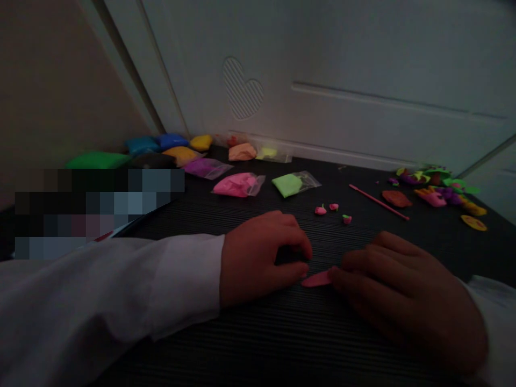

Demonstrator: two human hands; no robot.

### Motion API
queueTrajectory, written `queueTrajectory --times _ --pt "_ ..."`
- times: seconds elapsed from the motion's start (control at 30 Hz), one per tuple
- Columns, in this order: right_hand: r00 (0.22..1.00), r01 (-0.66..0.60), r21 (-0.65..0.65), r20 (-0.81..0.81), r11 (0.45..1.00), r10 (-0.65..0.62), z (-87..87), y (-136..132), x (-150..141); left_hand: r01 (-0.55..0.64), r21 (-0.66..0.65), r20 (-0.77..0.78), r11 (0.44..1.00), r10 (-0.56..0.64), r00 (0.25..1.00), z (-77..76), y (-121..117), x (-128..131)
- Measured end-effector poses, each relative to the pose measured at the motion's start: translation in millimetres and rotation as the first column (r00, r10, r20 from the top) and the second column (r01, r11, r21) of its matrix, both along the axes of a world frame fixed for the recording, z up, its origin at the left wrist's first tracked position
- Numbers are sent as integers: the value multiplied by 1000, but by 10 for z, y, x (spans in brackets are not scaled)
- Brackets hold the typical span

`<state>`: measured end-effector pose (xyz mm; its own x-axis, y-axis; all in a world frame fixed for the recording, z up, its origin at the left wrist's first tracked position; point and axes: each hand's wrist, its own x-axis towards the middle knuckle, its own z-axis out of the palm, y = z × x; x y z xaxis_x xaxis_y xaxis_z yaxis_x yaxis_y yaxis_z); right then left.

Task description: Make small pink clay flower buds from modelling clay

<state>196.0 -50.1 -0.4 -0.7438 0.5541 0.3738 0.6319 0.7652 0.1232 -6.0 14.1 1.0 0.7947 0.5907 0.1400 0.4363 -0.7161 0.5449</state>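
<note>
A flat, pointed strip of pink clay [317,279] lies on the dark, ridged table between my hands. The fingertips of my right hand [407,293] pinch its right end, which they partly hide. Just at its left tip is the thumb of my left hand [262,255]. That hand's thumb and curved fingers are apart, with nothing between them. Beyond the hands lie small pink clay rosebuds with green bits, among them one rosebud [346,219] set nearer to me. A thin pink modelling stick [379,202] rests behind my right hand.
Farther back are a bag of pink clay [236,185], a bag of light green clay [294,184] and several other coloured bags. Finished-looking clay pieces [443,193] and a reddish-brown clay lump [397,198] sit at right. A white panel with a heart relief [242,90] stands behind.
</note>
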Motion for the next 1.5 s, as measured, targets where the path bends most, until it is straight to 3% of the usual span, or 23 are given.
queueTrajectory --times 1.5 --pt "997 29 -71 -67 997 -34 -11 24 72 6 24 -13 1000 -5 1000 -8 -10 -7"
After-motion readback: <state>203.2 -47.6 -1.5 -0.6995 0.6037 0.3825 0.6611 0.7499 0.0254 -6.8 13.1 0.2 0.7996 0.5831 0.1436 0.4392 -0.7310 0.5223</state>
